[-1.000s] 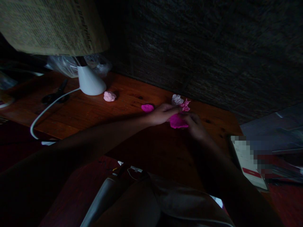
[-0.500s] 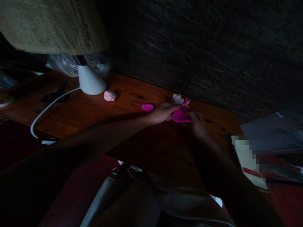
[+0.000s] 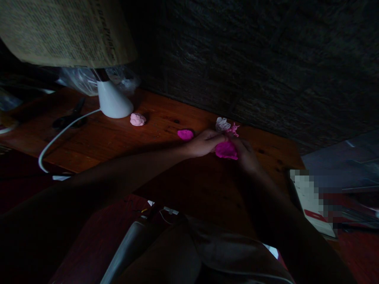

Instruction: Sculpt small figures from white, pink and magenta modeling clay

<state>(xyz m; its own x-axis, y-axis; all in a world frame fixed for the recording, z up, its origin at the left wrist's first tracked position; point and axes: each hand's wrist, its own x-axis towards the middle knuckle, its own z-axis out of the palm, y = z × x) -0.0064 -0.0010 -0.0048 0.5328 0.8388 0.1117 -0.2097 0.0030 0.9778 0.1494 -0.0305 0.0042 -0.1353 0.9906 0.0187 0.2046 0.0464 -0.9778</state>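
Between my two hands is a flattened piece of magenta modelling clay (image 3: 226,150). My left hand (image 3: 207,142) pinches its upper left edge with the thumb on top. My right hand (image 3: 246,154) closes on its right side, its fingers dim and partly hidden. Just beyond the hands, near the wall, lie a white ruffled piece (image 3: 222,124) and a small pink spiky piece (image 3: 233,129). Left of my left wrist rests a second magenta clay lump (image 3: 185,135). Farther left sits a pale pink clay lump (image 3: 137,119).
A lamp with a white base (image 3: 115,101) and newsprint shade (image 3: 71,31) stands at the left, its white cable (image 3: 56,136) curving over the wooden table (image 3: 160,118). Dark scissors (image 3: 69,118) lie beside it. A box-like white object (image 3: 314,205) is at the right.
The magenta clay between my hands has tipped and shifted slightly down toward me. My fingers have moved a little along its upper edge. The other pieces stay put.
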